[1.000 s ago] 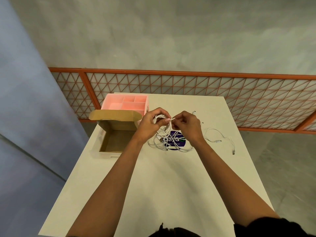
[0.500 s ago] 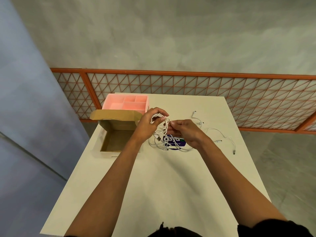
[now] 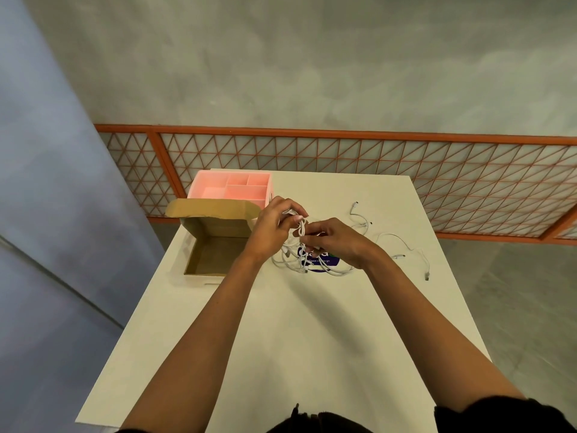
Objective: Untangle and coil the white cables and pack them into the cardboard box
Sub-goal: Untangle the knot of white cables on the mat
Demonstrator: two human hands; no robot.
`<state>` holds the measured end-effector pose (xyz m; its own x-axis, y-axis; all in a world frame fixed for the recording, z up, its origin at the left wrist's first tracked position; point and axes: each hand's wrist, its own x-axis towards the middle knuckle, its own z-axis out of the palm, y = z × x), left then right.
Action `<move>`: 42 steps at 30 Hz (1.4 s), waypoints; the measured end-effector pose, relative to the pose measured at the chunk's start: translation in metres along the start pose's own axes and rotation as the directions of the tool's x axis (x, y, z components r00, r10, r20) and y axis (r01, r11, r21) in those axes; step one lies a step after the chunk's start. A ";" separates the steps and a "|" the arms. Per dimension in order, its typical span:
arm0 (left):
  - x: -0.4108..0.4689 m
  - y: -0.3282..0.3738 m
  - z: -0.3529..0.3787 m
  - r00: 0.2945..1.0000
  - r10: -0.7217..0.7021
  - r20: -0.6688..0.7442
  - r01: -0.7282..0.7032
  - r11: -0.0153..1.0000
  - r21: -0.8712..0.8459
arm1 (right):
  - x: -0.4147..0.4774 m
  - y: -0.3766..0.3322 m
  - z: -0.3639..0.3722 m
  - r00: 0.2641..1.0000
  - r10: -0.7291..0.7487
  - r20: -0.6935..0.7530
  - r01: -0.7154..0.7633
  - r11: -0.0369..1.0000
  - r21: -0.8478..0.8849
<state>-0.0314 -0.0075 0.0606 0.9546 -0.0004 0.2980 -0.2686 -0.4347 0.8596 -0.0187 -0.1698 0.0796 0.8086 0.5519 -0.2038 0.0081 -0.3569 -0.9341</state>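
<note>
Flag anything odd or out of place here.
Nothing spilled or damaged. Only disorder: the white cables are a tangled heap held by the left hand and right hand; loose strands sprawl rightward across the table. The cardboard box shows none inside.

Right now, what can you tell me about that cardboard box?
The cardboard box is plain brown and shallow, open, its lid flap tilted back at the far side. It sits near the white table's left edge, in front of a pink divided tray. None of the white cables lies inside. The left hand is raised beside its right corner.
</note>
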 end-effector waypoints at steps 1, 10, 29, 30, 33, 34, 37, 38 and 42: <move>0.000 0.000 0.000 1.000 0.003 0.002 -0.003 1.000 0.007 | 0.000 0.001 -0.001 0.999 -0.022 0.023 0.023 0.999 -0.047; -0.004 0.009 -0.009 0.988 -0.135 0.077 0.154 0.798 -0.583 | -0.003 0.012 -0.002 0.982 -0.183 0.047 0.164 0.951 0.263; -0.013 0.007 0.001 0.992 -0.105 0.067 0.124 0.802 -0.585 | -0.003 0.022 0.014 0.989 -0.010 -0.148 0.047 0.967 0.250; -0.013 0.005 0.002 0.992 -0.110 0.064 0.126 0.795 -0.593 | -0.001 0.023 0.015 0.985 0.006 -0.172 0.034 0.973 0.229; -0.015 -0.001 0.006 0.990 -0.135 0.034 0.129 0.793 -0.595 | 0.004 0.024 0.019 0.964 0.052 -0.261 0.000 0.980 0.198; -0.015 -0.003 0.007 0.988 -0.154 0.023 0.137 0.793 -0.593 | 0.006 0.024 0.021 0.948 0.070 -0.310 -0.006 0.979 0.203; -0.018 -0.011 0.009 0.969 -0.247 0.022 0.214 0.788 -0.578 | 0.009 0.025 0.021 0.895 0.148 -0.421 -0.042 0.967 0.251; -0.020 -0.014 0.010 0.964 -0.266 0.024 0.233 0.794 -0.561 | 0.010 0.025 0.020 0.887 0.168 -0.429 -0.054 0.963 0.265; -0.026 -0.023 0.012 0.959 -0.283 0.002 0.245 0.829 -0.503 | 0.010 0.026 0.019 0.886 0.209 -0.414 -0.071 0.943 0.324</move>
<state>-0.0483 -0.0084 0.0281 0.9918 0.1208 0.0421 -0.0535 0.0929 0.9942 -0.0215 -0.1589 0.0476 0.9616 0.1022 -0.2546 -0.2405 -0.1319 -0.9616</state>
